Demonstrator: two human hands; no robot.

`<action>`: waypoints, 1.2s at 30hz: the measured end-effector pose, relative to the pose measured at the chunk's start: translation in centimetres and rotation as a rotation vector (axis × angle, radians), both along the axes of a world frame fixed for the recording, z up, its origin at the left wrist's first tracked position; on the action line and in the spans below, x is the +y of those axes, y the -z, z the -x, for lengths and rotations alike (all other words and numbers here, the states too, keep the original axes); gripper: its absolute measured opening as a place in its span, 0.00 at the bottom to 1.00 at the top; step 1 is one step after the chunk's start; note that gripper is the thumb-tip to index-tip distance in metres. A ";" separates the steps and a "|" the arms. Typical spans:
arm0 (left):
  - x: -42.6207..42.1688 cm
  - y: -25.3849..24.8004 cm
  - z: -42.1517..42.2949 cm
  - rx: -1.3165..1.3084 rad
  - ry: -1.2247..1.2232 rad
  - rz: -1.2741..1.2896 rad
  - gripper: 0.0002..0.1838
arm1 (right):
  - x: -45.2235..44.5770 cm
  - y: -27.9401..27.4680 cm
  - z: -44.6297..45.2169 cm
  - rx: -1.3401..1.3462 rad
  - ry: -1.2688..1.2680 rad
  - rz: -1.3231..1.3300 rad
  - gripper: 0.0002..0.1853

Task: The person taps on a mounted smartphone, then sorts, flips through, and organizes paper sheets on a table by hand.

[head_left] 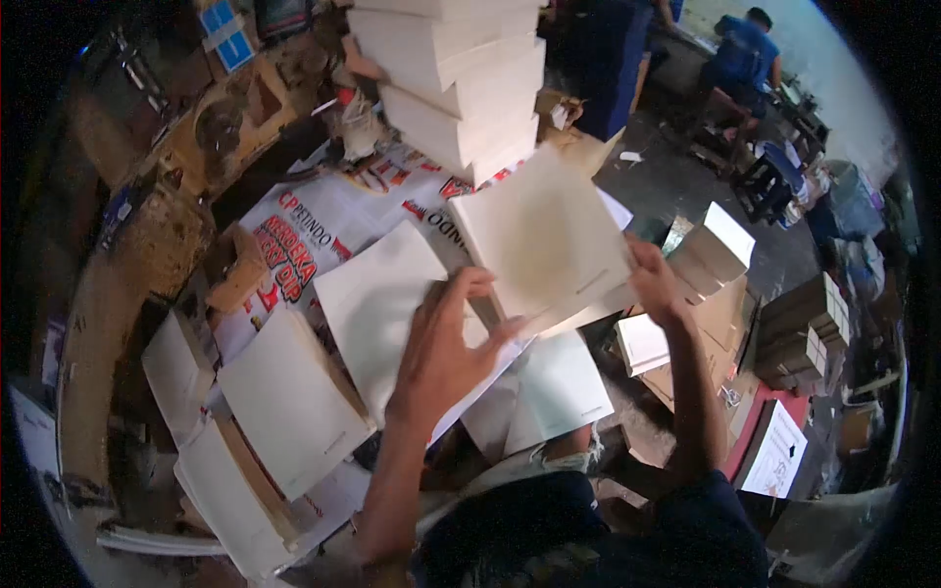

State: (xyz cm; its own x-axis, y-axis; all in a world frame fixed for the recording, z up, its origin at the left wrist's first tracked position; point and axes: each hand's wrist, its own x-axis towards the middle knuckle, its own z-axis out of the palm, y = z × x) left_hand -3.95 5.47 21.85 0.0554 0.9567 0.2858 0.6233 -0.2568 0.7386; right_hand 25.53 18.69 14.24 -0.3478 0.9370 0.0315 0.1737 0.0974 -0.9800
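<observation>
A thick cream unbound book block (544, 235) is tilted up in front of me, with small print at its lower right corner. My right hand (655, 279) grips it at the right edge, fingers partly hidden behind it. My left hand (446, 343) is by its lower left corner, thumb and fingers spread apart; whether the fingertips touch the pages is hard to tell. Below the left hand lies a white book block (377, 304). Another block (559, 387) rests near my lap, under the raised one.
A tall stack of book blocks (461, 88) stands at the back on a printed banner sheet (314, 225). More blocks (294, 402) lie at left. Tied bundles (804, 333) sit at right. A wooden machine part (225, 118) borders the left. A person in blue (745, 54) sits far back right.
</observation>
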 end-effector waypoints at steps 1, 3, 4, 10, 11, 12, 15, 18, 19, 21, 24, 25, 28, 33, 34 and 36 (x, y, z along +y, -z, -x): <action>-1.3 -0.6 0.7 0.171 -0.118 0.008 0.29 | 0.4 1.0 -0.4 0.042 0.016 0.020 0.23; -3.2 0.3 1.6 0.271 -0.144 0.096 0.29 | -0.2 0.3 0.3 0.010 0.183 0.123 0.28; -3.8 0.6 1.9 0.366 -0.148 0.161 0.30 | -1.1 -1.6 1.5 0.018 0.321 0.224 0.31; -4.4 1.6 5.8 -0.072 0.058 0.252 0.18 | 0.9 0.1 0.3 -0.076 0.340 0.241 0.42; -4.7 2.3 6.2 -0.186 -0.006 0.269 0.17 | 0.7 -0.7 0.9 -0.248 0.084 0.074 0.40; -5.1 2.7 6.6 -0.301 -0.069 0.284 0.16 | 0.8 -0.2 0.9 -0.249 0.069 0.063 0.40; -6.4 1.3 6.4 -0.455 -0.224 0.234 0.12 | -0.9 -2.6 2.7 -0.011 0.081 0.067 0.28; -7.2 1.3 7.0 -0.588 -0.323 0.144 0.10 | -1.9 -4.6 3.9 0.267 0.172 0.093 0.26; -7.5 1.3 7.1 -0.633 -0.375 0.099 0.11 | -3.8 -7.2 5.4 0.234 0.217 0.106 0.28; -8.5 0.8 7.4 -0.727 -0.412 0.080 0.10 | -5.2 -7.9 6.8 0.154 0.219 0.058 0.30; -10.2 1.4 8.4 -0.933 -0.278 0.110 0.11 | -7.3 -5.6 10.0 -0.010 0.067 -0.039 0.33; -11.1 2.1 9.2 -0.919 -0.162 0.081 0.15 | -8.7 -5.5 12.2 -0.049 0.048 -0.030 0.32; -13.3 -0.5 10.8 -0.281 -0.297 0.004 0.21 | -10.2 -2.5 14.8 -0.160 -0.053 -0.083 0.31; -17.4 1.5 13.1 0.317 -0.480 0.101 0.26 | -10.6 -2.0 16.5 -0.160 0.071 0.012 0.30; -17.4 1.8 14.0 0.241 -0.449 0.113 0.24 | -10.5 -2.6 16.9 -0.164 0.058 0.010 0.30; -18.0 1.9 15.1 0.159 -0.413 0.122 0.21 | -10.4 -3.9 17.4 0.024 -0.083 0.192 0.27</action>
